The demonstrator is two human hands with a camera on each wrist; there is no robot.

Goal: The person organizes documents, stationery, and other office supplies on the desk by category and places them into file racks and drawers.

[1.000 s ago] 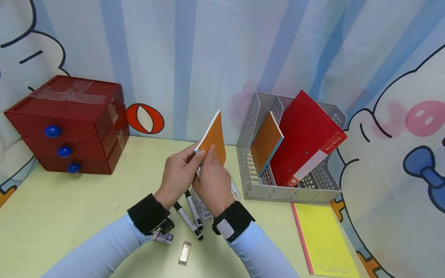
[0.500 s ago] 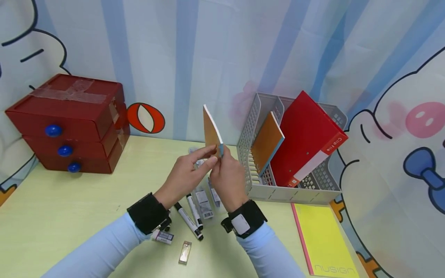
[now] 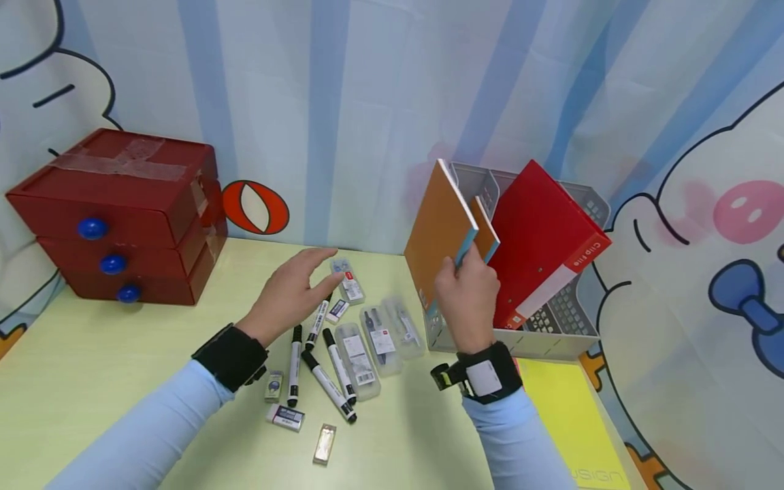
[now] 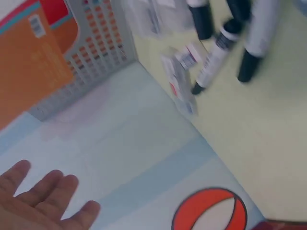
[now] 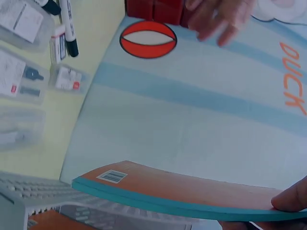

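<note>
My right hand (image 3: 468,296) pinches an orange-brown notebook (image 3: 436,228) by its blue spine, thumb on one cover. The notebook stands upright at the left side of the grey file rack (image 3: 508,341), overlapping that side in the head view. In the right wrist view its blue spine (image 5: 158,207) and barcode show, with the rack below. Another orange notebook (image 3: 488,231) leans inside the rack, beside a red clip file (image 3: 539,252). My left hand (image 3: 294,292) holds nothing; its fingers are spread in the air over the markers (image 3: 318,320).
Several plastic cases (image 3: 358,361), black-capped markers and erasers (image 3: 286,417) lie mid-table. A yellow notebook (image 3: 569,415) lies at the right, in front of the rack. A dark red drawer box (image 3: 116,218) with blue knobs stands at the left, a patterned curtain (image 3: 269,102) behind.
My right hand has carried the orange notebook rightward from mid-table to the rack's left side. My left hand has let go of it and drawn back to the left.
</note>
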